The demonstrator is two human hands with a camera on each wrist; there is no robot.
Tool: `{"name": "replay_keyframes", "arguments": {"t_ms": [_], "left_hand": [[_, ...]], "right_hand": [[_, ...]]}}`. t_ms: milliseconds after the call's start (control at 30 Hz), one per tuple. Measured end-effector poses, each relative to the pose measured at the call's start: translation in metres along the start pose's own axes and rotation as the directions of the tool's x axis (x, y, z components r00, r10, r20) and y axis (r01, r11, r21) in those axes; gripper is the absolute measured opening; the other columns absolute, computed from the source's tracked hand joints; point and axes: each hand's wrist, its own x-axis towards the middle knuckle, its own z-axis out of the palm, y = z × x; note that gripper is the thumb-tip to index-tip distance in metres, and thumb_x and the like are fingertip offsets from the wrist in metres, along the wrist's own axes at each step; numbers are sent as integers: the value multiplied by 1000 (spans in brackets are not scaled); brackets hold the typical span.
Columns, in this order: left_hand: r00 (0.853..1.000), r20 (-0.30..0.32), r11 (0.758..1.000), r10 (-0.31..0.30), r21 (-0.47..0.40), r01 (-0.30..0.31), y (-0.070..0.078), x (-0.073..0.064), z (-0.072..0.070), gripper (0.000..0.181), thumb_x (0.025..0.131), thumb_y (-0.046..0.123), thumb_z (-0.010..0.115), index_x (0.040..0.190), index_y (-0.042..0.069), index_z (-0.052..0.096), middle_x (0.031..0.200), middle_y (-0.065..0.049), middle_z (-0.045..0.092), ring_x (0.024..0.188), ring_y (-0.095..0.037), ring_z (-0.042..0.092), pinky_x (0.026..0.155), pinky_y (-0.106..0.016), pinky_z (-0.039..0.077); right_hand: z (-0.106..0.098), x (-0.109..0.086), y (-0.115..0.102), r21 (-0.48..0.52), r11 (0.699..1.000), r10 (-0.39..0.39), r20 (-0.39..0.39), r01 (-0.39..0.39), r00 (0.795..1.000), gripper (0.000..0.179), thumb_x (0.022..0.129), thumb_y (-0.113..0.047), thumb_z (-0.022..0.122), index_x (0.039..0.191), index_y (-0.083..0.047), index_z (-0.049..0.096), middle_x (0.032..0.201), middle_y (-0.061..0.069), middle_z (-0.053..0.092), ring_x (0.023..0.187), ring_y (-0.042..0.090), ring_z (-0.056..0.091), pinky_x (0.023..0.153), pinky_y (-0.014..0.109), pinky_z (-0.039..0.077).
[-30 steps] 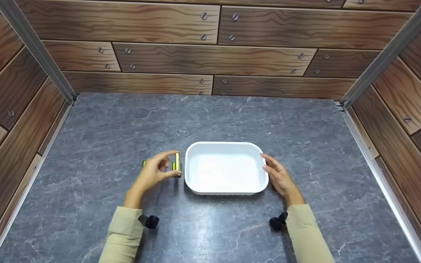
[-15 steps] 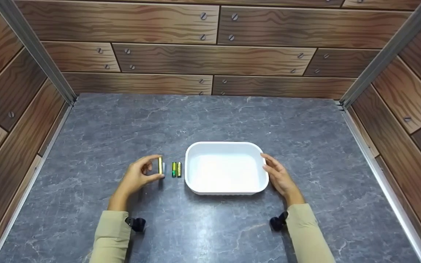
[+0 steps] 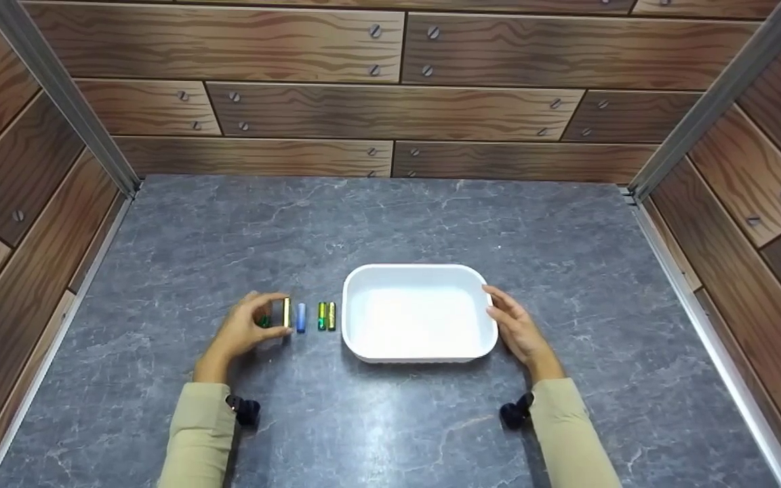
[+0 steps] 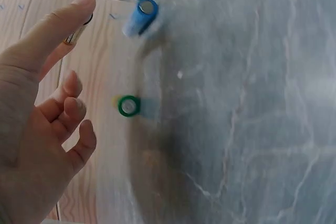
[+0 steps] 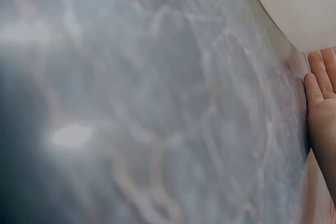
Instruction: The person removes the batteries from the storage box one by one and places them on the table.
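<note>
My left hand pinches a yellow-gold battery by its two ends, between thumb and forefinger. In the left wrist view the thumb hides much of that battery, and the other fingers curl loosely. Just right of it lies a blue battery. Beyond that, a green-and-yellow battery and a gold-green battery lie side by side, close to the white tub. Another green battery is on the table below the left palm. My right hand touches the tub's right rim with its fingers extended.
The grey marbled table is bounded by wood-patterned walls at the back and sides. Metal posts stand at the corners. A black wrist camera sits by the left cuff.
My left hand has moved left, away from the tub, carrying the battery and dropping slightly. The blue battery and the pair by the tub have come into full view. The right hand stays put.
</note>
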Motion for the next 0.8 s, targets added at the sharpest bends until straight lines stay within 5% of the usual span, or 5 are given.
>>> {"name": "replay_keyframes", "arguments": {"t_ms": [333, 800], "left_hand": [[999, -21, 995, -47, 92, 49, -15, 7, 4, 57, 66, 25, 88, 119, 13, 68, 111, -16, 48, 105, -30, 41, 91, -46, 37], [994, 29, 991, -105, 84, 103, -22, 12, 8, 56, 69, 29, 86, 120, 14, 67, 113, -14, 44, 108, -29, 39, 95, -49, 31]], "right_hand": [[1, 0, 0, 9, 1000, 3, 10, -4, 1000, 39, 95, 0, 48, 116, -31, 61, 120, -19, 61, 114, -3, 55, 97, 14, 43], [-2, -1, -1, 8, 1000, -11, 38, 11, 999, 40, 96, -1, 47, 112, -34, 61, 120, -20, 61, 115, -4, 54, 97, 14, 42]]}}
